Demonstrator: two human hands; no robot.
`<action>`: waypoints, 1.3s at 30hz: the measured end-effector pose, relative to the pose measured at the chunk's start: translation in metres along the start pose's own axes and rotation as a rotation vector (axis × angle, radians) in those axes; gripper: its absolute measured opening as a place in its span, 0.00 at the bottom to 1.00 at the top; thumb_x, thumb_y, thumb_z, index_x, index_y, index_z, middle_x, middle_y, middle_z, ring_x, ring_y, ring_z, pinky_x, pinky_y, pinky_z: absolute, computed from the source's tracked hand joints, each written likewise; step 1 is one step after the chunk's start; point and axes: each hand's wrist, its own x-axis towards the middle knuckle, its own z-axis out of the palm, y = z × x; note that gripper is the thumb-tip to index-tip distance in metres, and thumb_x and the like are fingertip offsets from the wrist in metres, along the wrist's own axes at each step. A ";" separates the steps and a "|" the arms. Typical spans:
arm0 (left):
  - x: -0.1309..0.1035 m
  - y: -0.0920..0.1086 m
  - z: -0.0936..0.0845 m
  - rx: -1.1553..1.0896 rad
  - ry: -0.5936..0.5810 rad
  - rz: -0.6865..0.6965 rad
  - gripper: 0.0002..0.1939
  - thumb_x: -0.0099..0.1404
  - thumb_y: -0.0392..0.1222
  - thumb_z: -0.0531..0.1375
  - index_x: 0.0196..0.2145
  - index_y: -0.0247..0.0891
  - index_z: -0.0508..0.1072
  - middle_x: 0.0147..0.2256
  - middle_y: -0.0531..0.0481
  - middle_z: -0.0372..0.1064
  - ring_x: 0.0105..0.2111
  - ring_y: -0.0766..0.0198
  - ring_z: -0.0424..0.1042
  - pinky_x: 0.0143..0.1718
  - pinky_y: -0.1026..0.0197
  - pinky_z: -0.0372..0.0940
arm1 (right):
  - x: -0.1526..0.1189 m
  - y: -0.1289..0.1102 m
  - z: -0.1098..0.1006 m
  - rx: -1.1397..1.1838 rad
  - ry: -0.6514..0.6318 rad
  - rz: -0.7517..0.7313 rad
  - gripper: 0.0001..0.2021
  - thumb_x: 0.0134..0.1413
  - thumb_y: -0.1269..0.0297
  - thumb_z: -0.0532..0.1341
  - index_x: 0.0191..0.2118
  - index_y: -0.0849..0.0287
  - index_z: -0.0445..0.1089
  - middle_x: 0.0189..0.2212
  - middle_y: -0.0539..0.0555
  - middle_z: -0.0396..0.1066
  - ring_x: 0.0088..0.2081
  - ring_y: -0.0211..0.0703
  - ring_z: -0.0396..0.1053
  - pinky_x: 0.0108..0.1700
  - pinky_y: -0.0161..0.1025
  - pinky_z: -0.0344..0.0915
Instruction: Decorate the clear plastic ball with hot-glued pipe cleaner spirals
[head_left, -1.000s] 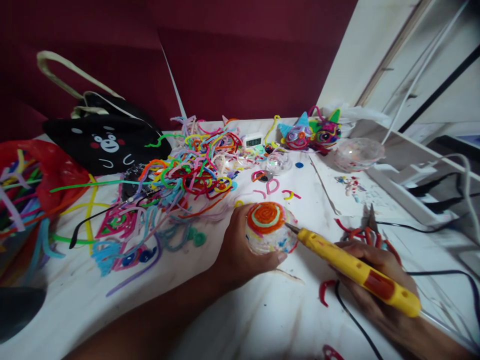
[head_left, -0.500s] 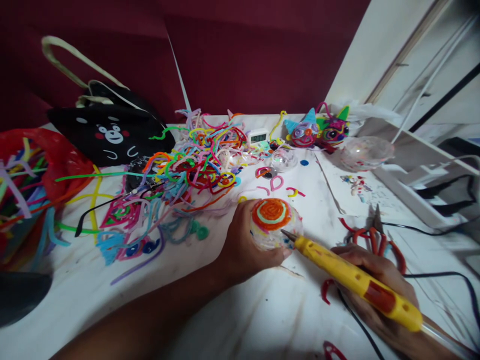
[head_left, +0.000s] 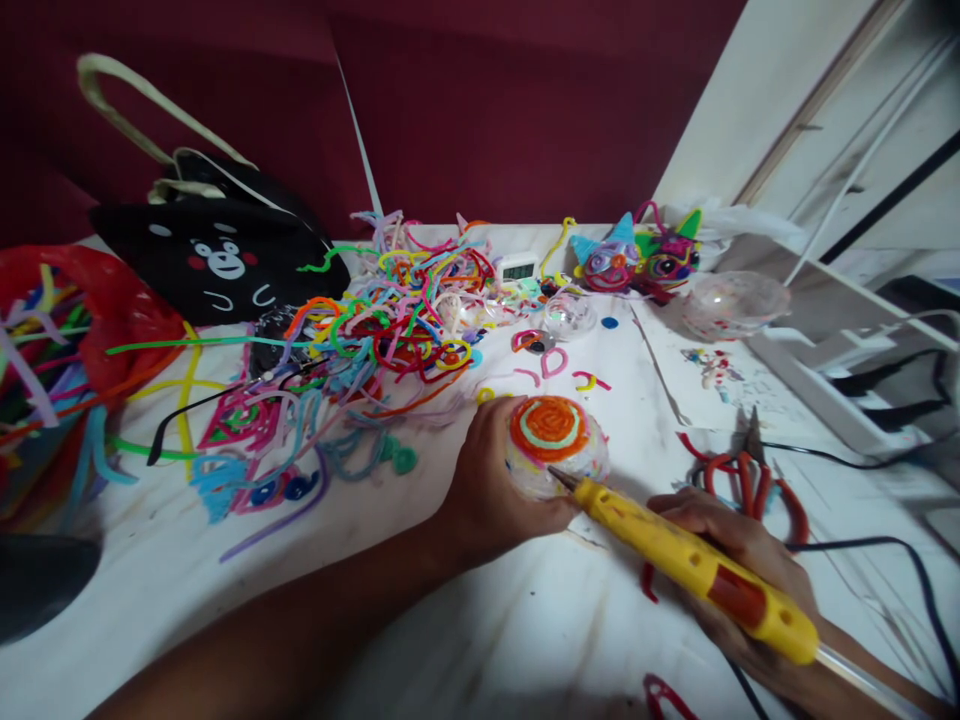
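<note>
A clear plastic ball (head_left: 592, 468) topped by an orange spiral (head_left: 550, 428) with a pale green ring sits in the grip of my left hand (head_left: 491, 480), whose fingers and thumb wrap round its left side. My right hand (head_left: 750, 560) is closed round a yellow glue gun (head_left: 675, 550). The dark nozzle points left, at the front of the ball just below the spiral. Whether the tip touches the surface is hard to tell. A red bent strip (head_left: 649, 582) lies under the gun.
Red-handled pliers (head_left: 750, 475) and a black cable (head_left: 885, 543) lie at the right. Tangled pipe cleaners (head_left: 405, 320) cover the left middle, beside a black bag (head_left: 217, 250) and a red bag (head_left: 127, 320). Two decorated heads (head_left: 609, 262) and a clear bowl (head_left: 735, 300) stand behind.
The glue gun and my right hand have moved slightly left, with the nozzle now further left along the ball's front. The ball has shifted a little to the right within my left hand.
</note>
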 end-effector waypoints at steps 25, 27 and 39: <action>0.001 0.003 -0.006 -0.281 -0.035 -0.149 0.41 0.41 0.44 0.72 0.52 0.40 0.61 0.50 0.42 0.64 0.50 0.48 0.68 0.56 0.43 0.62 | -0.007 -0.011 -0.003 0.074 0.218 0.232 0.08 0.54 0.61 0.59 0.41 0.47 0.66 0.34 0.51 0.75 0.33 0.48 0.75 0.31 0.42 0.69; 0.001 0.003 -0.006 -0.303 -0.047 -0.160 0.41 0.41 0.44 0.72 0.52 0.40 0.62 0.50 0.42 0.65 0.50 0.48 0.68 0.56 0.44 0.63 | -0.009 -0.009 -0.004 0.077 0.212 0.264 0.08 0.54 0.58 0.60 0.41 0.49 0.67 0.36 0.53 0.75 0.34 0.49 0.76 0.32 0.42 0.70; -0.004 0.003 -0.005 -0.476 -0.107 -0.167 0.42 0.43 0.43 0.72 0.54 0.41 0.60 0.52 0.42 0.67 0.52 0.49 0.70 0.56 0.46 0.66 | -0.019 0.002 -0.007 -0.081 0.217 0.194 0.10 0.55 0.58 0.60 0.43 0.50 0.67 0.38 0.54 0.77 0.38 0.51 0.78 0.32 0.42 0.73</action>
